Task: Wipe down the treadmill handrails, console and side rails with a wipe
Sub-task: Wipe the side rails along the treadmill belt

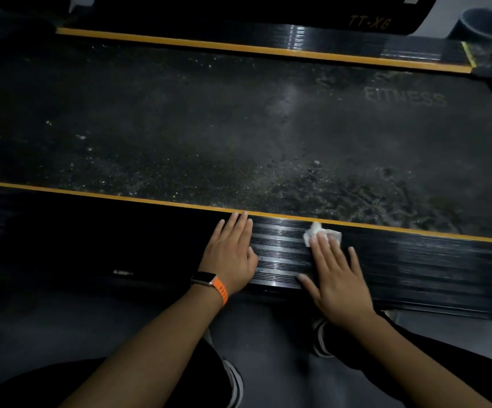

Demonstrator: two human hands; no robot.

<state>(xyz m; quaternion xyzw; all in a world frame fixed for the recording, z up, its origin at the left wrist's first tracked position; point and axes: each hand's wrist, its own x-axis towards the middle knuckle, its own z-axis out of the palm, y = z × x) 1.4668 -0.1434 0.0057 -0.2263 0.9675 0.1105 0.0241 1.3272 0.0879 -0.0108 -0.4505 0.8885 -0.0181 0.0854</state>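
Landmark: near rail (283,257), black, ribbed, w/ yellow strip (150,199) along its belt-side edge.

Wipe (324,232): white, crumpled, on near rail at the belt-side edge, touching the yellow strip. Part lies under fingertips; the rest sticks out ahead of them.

R hand (337,278): palm down on near rail, fingers straight and spread wide. Middle fingertips press on the wipe; thumb points out toward L hand. Wipe sits at the fingertips, ahead of the palm, pressed, not gripped.

L hand (233,254): flat on near rail, palm down, fingers straight and close together, tips reaching the yellow strip. Holds nothing. Beside R hand but apart; a bare stretch of ribs shows betw. them. Wipe lies across that gap, not touching L hand.

Watch (208,280) w/ orange strap on L wrist, at the rail's outer edge.

Belt (239,128): beyond near rail, dusty, speckled, faint "FITNESS" lettering. Far rail (268,39) across the belt, same yellow edging. Bin (483,30) past the far rail's right end.

Shoe (322,340): on floor, person's side of near rail, under R forearm.

Near rail right of R hand is blurred; surface condition there cannot be told.
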